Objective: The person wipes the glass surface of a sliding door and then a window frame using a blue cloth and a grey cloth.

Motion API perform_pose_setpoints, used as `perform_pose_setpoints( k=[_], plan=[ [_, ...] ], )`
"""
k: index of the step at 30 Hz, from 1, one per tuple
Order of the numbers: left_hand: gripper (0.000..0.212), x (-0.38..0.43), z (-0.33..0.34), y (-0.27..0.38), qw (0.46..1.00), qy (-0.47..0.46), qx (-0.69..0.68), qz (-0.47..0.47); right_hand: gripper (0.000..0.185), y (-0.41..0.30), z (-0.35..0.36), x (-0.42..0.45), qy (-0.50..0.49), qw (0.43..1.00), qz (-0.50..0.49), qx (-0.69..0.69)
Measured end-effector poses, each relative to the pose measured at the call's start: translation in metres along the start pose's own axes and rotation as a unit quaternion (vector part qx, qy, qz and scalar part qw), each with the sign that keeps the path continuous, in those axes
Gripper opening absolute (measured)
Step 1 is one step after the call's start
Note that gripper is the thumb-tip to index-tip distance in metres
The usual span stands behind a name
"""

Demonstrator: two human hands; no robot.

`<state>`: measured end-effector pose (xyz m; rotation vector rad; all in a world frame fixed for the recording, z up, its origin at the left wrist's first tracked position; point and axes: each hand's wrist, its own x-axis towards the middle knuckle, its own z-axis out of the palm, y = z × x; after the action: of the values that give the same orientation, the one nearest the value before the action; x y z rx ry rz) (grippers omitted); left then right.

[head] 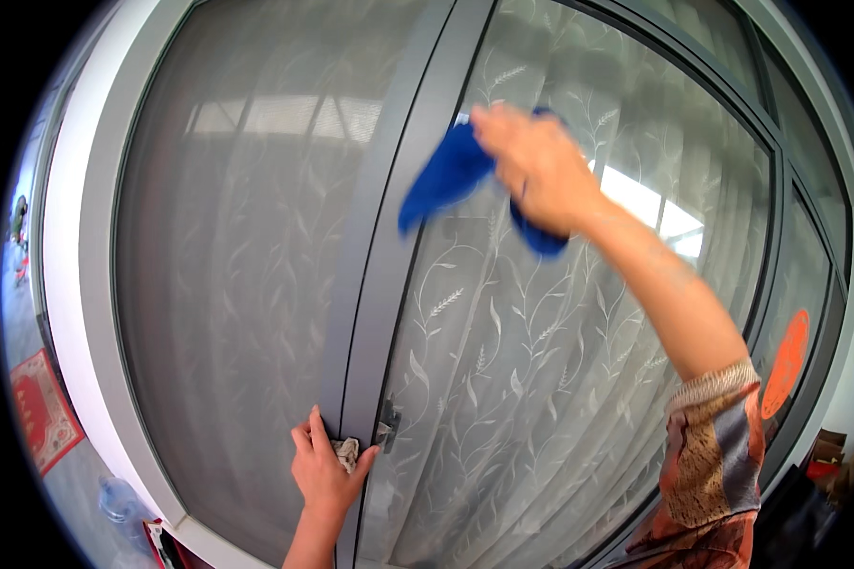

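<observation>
My right hand (pixel 541 171), blurred, holds a blue cloth (pixel 445 174) at the upper part of a glass pane (pixel 512 313). One end of the cloth hangs out to the left, across the grey metal frame bar (pixel 398 249). Lower down, my left hand (pixel 325 462) rests at that bar, thumb and fingers spread around a crumpled grey-brown cloth (pixel 346 453). A dark window latch (pixel 390 427) sits just right of the thumb. Behind the right pane hangs a sheer curtain (pixel 541 419) with white leaf patterns. The left pane (pixel 235 284) looks dimmer, seemingly behind a mesh screen.
A white wall edge (pixel 71 235) borders the window at left. Below it are a clear plastic bottle (pixel 121 505) and a red patterned mat (pixel 46 409) on the floor. An orange oval sticker (pixel 786 364) is on the right side pane. Boxes (pixel 829 451) stand at lower right.
</observation>
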<state>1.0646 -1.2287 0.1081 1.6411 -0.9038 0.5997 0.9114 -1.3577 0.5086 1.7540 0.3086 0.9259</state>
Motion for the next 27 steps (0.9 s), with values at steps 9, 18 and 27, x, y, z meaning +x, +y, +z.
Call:
perform_pose_setpoints(
  k=[9, 18, 27],
  plan=[
    [0.097, 0.001, 0.000, 0.005, 0.999, 0.009, -0.018, -0.027, 0.028, 0.152, 0.007, 0.130, 0.026, 0.927, 0.350, -0.135],
    [0.094, -0.004, 0.005, -0.003, 0.999, 0.037, -0.005, 0.001, 0.039, 0.250, -0.058, -0.021, 0.053, 0.899, 0.377, -0.218],
    [0.091, -0.005, 0.006, -0.004, 0.998, 0.053, -0.003, 0.024, 0.042, 0.315, -0.165, -0.229, -0.031, 0.763, 0.565, -0.312]
  ],
)
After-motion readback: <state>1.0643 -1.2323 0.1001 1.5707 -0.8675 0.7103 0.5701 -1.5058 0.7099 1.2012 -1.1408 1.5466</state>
